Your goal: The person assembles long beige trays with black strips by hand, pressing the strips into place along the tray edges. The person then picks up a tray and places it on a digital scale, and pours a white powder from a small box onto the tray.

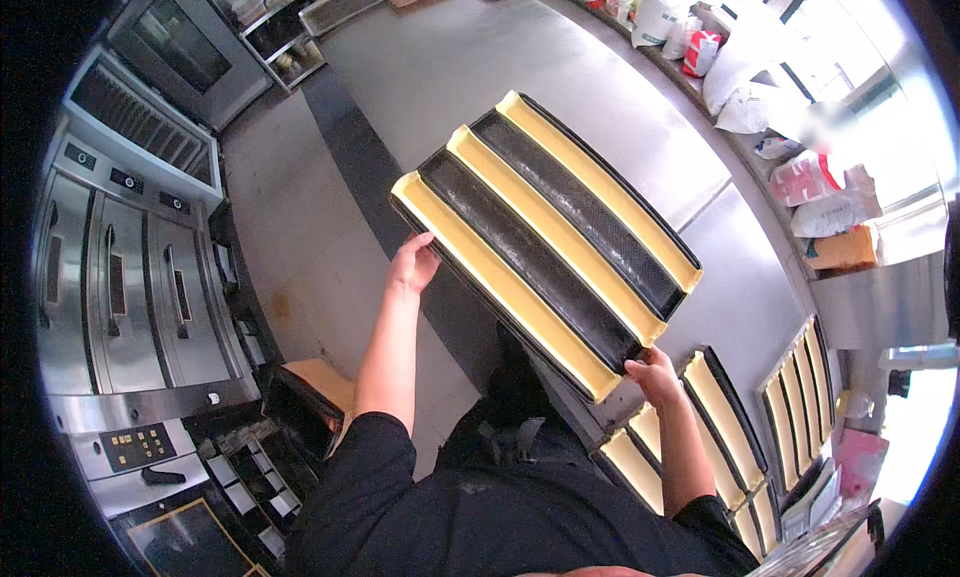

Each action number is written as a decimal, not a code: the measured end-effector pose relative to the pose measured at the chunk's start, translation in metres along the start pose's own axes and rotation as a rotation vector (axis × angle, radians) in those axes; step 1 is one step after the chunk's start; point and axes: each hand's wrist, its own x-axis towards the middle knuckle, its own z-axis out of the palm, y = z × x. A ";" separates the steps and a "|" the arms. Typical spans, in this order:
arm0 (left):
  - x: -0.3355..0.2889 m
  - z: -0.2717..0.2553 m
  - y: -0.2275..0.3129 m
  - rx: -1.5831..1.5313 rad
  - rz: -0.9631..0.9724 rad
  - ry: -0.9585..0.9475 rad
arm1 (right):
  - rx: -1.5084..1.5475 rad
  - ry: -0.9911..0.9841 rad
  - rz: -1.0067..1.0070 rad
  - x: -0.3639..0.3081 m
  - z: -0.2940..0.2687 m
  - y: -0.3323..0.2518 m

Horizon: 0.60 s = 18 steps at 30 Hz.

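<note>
I hold a black baguette-style baking tray (500, 212) tilted in front of me, with pale yellow strips (520, 267) running along its length and standing up slightly at their ends. Several strips alternate with dark, speckled channels. My left hand (413, 264) grips the tray's left edge near its far corner, most of its fingers hidden underneath. At the near right end, my right hand (655, 375) is closed on the rim with the thumb on top. Beneath my right forearm, a similar tray with yellow strips (720, 417) rests on the worktop.
A steel worktop (620, 77) extends ahead and right. Another yellow-striped tray (800, 402) lies farther right. Bags and packages (700, 52) line the window ledge. Steel ovens (150, 287) stand left, across the tiled floor (290, 217); an open cardboard box (315, 397) sits nearby.
</note>
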 end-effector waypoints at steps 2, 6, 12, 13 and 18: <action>0.028 -0.008 0.015 0.010 0.015 -0.019 | 0.019 -0.012 0.011 0.022 0.015 -0.005; 0.063 -0.040 0.034 -0.018 0.010 0.109 | -0.034 -0.034 0.033 0.060 0.038 -0.014; 0.112 -0.057 0.052 0.114 -0.024 0.167 | -0.070 0.019 0.123 0.092 0.075 -0.046; 0.121 -0.054 0.054 0.142 -0.043 0.167 | -0.069 0.040 0.120 0.098 0.081 -0.049; 0.141 -0.085 0.065 0.194 -0.086 0.229 | -0.083 0.047 0.132 0.129 0.078 -0.028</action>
